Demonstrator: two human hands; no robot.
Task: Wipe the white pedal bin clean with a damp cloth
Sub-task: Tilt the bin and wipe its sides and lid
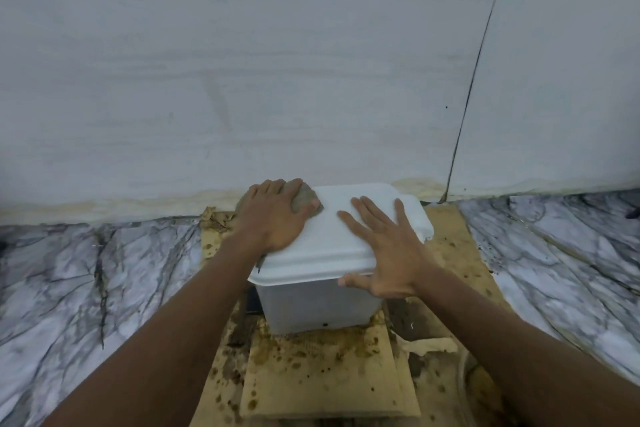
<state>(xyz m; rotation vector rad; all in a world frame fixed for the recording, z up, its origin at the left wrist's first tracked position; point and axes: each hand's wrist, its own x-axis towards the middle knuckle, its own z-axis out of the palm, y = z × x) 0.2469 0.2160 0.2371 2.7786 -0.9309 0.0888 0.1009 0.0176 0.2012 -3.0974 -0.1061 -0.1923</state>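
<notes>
The white bin (pixel 311 305) sits on spotty cardboard (pixel 311 374) by the wall and looks light and slippery, so the right hand (pixel 384 253), spread flat on its lid, should hold it down while the left hand (pixel 273 218) presses the soft cloth (pixel 304 201) on the far corner.

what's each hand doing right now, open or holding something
Left hand: open, pressing the cloth flat on the bin lid at its far left corner.
Right hand: open, fingers spread flat on the bin lid.
</notes>
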